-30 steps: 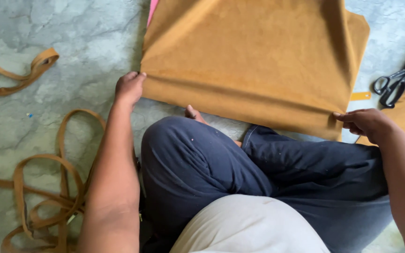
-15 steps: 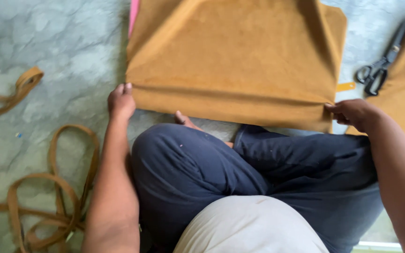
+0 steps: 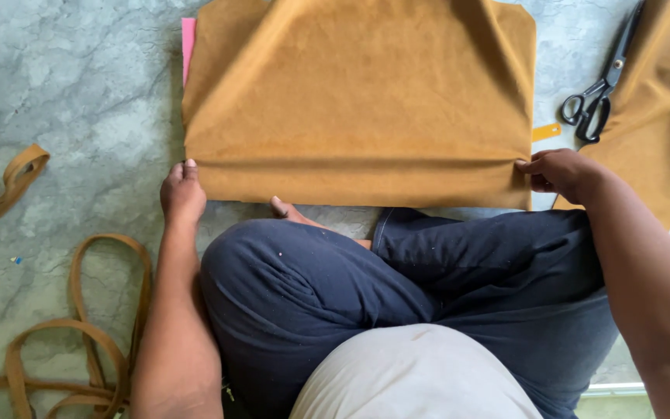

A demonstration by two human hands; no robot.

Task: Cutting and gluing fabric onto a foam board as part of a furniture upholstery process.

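Observation:
A large mustard-brown cloth point(image 3: 358, 101) lies flat on the grey marble floor point(image 3: 71, 85) in front of my crossed legs. Its near edge is folded up into a narrow band. My left hand point(image 3: 182, 190) pinches the fold at the cloth's left corner. At the right end of the same fold, my right hand point(image 3: 556, 171) grips the cloth. My knees in dark blue trousers point(image 3: 366, 287) sit just below the cloth's edge, and a bare toe shows beside it.
Black scissors point(image 3: 599, 89) lie at the upper right on a second brown cloth piece point(image 3: 661, 109). Brown fabric strips curl on the floor at the left point(image 3: 79, 334) and far left point(image 3: 9, 182). A pink sheet point(image 3: 188, 43) peeks from under the cloth's left side.
The view has shifted so the cloth sits squarer in front of me. Both hands have stayed at the fold's two ends; the fold now runs straighter across.

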